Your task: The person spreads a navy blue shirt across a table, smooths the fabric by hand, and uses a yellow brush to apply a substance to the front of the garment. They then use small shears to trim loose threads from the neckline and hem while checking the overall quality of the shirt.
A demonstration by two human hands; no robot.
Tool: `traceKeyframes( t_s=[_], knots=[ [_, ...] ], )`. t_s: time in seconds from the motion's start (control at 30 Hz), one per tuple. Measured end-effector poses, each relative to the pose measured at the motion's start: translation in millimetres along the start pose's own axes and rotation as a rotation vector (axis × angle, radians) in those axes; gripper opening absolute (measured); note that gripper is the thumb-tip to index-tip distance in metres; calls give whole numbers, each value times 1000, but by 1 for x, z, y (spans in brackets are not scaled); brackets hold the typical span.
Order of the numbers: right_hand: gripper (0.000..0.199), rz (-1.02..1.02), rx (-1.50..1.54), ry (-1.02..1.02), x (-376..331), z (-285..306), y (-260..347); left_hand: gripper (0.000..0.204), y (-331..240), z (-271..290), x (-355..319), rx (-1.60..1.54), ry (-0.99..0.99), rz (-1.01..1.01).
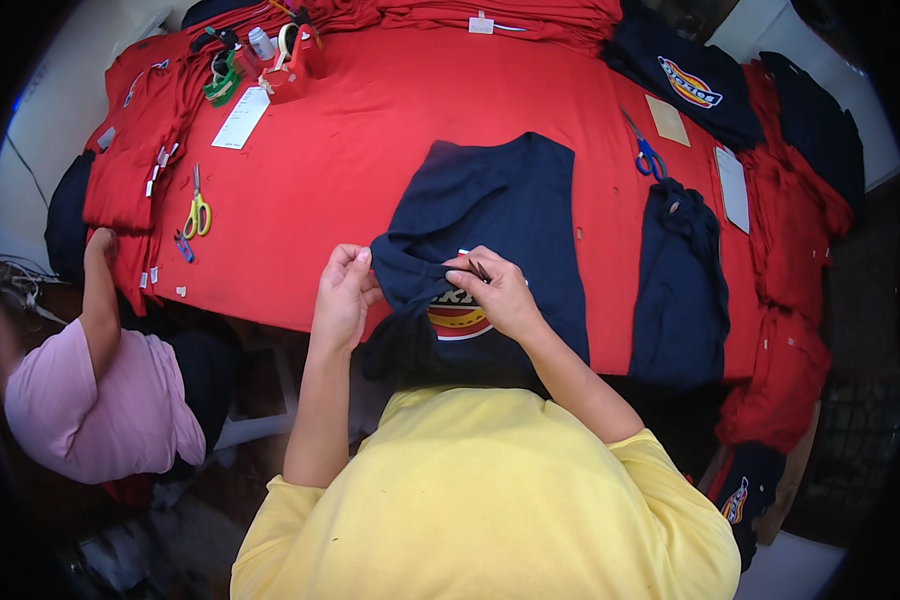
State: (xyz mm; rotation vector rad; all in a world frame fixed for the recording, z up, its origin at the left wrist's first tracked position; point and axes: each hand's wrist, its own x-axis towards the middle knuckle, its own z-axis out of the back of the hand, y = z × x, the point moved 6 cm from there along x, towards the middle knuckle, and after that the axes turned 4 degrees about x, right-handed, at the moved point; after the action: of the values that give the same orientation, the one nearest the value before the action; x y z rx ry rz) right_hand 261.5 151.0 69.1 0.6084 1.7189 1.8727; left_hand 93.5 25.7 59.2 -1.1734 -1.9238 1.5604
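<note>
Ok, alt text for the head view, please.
A person's left hand and right hand pinch a navy garment at a red-covered table, the right also holding a small dark pointed tool. Yellow-handled scissors lie to the left, blue-handled scissors to the right; a co-worker in pink is at far left.

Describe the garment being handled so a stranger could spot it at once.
Find the red table. At its near edge, before the yellow shirt, lies a navy garment showing part of a logo. Unlike the navy cloth to its right, it is held by the left hand and right hand.
</note>
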Motion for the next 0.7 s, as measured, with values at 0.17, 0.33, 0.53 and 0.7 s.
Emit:
traceKeyframes(
  t_s=[0.17, 0.33, 0.53, 0.7],
  knots=[
    [16, 56, -90, -5, 2, -1, 13, 21, -71, -35, -18, 1032, -203, -698],
    [14, 141, -75, -22, 7, -4, 22, 17, -62, -60, -16, 1256, 248, -594],
    [26, 189, -598, -627, 62, 134, -2, 14, -84, 7, -7, 843, 1, -389],
    [49, -192, -815, -583, 115, 194, -48, 10, -61, 103, -1, 722, -217, -298]
  ],
)
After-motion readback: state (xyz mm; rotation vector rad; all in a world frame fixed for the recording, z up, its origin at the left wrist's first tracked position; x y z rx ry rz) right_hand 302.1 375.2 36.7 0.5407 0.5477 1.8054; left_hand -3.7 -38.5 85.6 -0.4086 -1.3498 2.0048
